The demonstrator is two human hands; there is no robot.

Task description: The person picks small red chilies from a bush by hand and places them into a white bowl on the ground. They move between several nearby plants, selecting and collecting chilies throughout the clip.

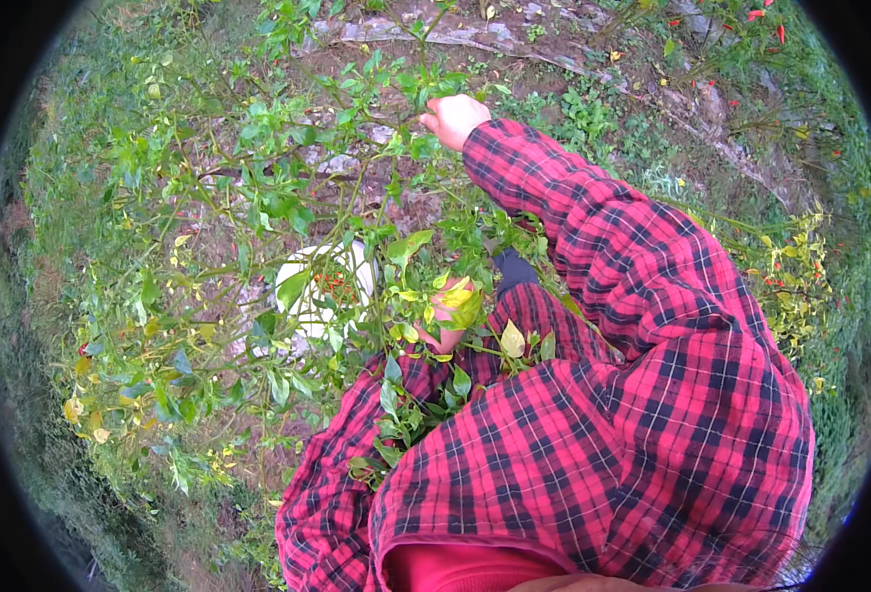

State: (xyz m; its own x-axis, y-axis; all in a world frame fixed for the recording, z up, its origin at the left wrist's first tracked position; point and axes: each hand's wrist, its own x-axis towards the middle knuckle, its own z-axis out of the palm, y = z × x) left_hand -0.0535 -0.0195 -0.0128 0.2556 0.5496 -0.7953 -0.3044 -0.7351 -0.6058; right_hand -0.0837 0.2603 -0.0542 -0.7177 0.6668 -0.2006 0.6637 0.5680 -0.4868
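My right hand (457,120) reaches out to the upper middle, its fingers curled in among the green leaves at the top of a chili plant (361,183). What those fingers pinch, if anything, is too small or hidden to make out. Lower down, my left hand (445,340) is partly covered by green and yellow leaves, so its fingers cannot be read. Left of it, a white bucket (361,264) shows through the branches, with small red chili peppers (335,284) inside. Both my sleeves are red and black plaid.
Leafy branches spread over the left side, in front of the bucket. More chili plants with red fruit (781,35) grow at the upper right. A pale strip of sheeting (455,37) runs across the soil at the top. Yellowing leaves (791,266) stand at the right.
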